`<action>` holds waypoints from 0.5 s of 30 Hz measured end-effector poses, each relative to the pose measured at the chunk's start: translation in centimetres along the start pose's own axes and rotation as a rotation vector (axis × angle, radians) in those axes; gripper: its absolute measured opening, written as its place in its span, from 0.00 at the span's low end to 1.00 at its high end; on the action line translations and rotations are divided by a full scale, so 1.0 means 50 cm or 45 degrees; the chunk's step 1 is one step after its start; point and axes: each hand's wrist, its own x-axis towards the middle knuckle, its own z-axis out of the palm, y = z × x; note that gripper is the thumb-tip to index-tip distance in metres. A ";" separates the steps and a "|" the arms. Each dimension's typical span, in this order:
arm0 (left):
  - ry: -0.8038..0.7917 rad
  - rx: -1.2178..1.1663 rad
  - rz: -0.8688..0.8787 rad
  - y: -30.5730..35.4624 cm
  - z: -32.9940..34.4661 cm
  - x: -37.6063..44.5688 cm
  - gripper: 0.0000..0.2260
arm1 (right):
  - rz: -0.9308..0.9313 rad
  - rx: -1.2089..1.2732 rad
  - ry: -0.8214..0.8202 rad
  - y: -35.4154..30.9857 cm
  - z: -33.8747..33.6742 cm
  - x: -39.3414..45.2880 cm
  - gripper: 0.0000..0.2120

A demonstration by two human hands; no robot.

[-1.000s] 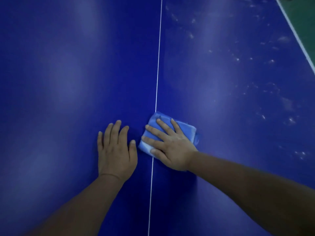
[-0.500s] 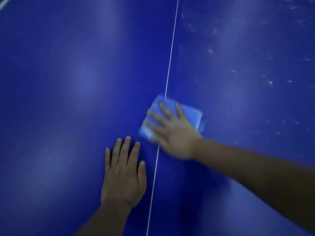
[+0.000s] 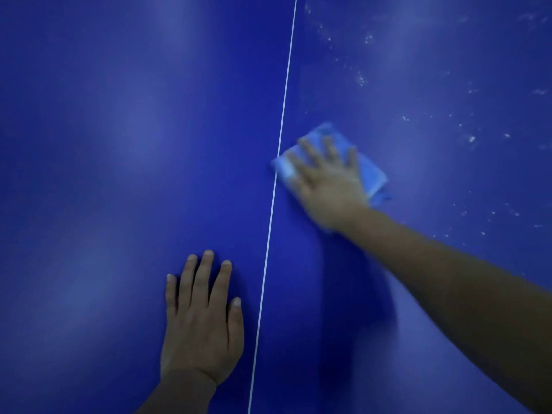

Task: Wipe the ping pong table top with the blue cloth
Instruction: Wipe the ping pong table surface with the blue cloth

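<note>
Mid-wipe: the right hand (image 3: 328, 180) presses the blue cloth (image 3: 372, 174) flat-fingered on the tabletop (image 3: 119, 144); the left hand (image 3: 203, 321) rests flat. Next, sweep toward the white specks (image 3: 472, 138).

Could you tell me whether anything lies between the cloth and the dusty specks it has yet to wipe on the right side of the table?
Nothing visible does. The right hand presses flat on the cloth, and only bare table top separates it from the white specks. The left hand rests across the white line, out of the way.
</note>
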 end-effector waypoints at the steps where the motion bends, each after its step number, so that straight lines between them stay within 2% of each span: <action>1: 0.001 0.001 0.003 -0.001 0.000 0.000 0.26 | 0.229 -0.007 0.016 0.064 -0.010 0.010 0.26; 3: 0.000 0.001 0.008 0.000 0.000 0.002 0.26 | 0.713 0.153 0.040 0.182 -0.032 0.013 0.26; 4: -0.003 0.003 0.008 0.000 0.000 0.002 0.26 | 0.861 0.228 0.048 0.197 -0.040 0.004 0.26; 5: -0.006 0.003 0.007 0.000 0.000 0.001 0.26 | 0.890 0.204 0.071 0.175 -0.037 -0.003 0.26; 7: 0.001 -0.012 0.009 0.001 -0.001 0.001 0.26 | 0.612 0.085 0.106 0.064 -0.010 -0.018 0.25; 9: 0.012 -0.016 0.010 0.002 -0.002 0.001 0.26 | 0.162 0.109 0.040 -0.046 0.013 -0.025 0.26; 10: 0.009 -0.012 0.010 0.003 -0.001 0.001 0.26 | 0.007 0.088 0.006 -0.062 0.014 -0.018 0.26; 11: 0.004 -0.010 0.008 0.002 -0.001 0.000 0.26 | -0.026 0.076 -0.012 -0.047 0.004 0.002 0.26; 12: 0.000 -0.012 0.004 0.002 -0.001 0.001 0.26 | 0.097 0.056 -0.008 -0.007 -0.005 0.022 0.26; 15: 0.002 -0.009 -0.004 0.002 -0.003 0.002 0.26 | 0.714 0.162 0.019 0.119 -0.020 0.029 0.26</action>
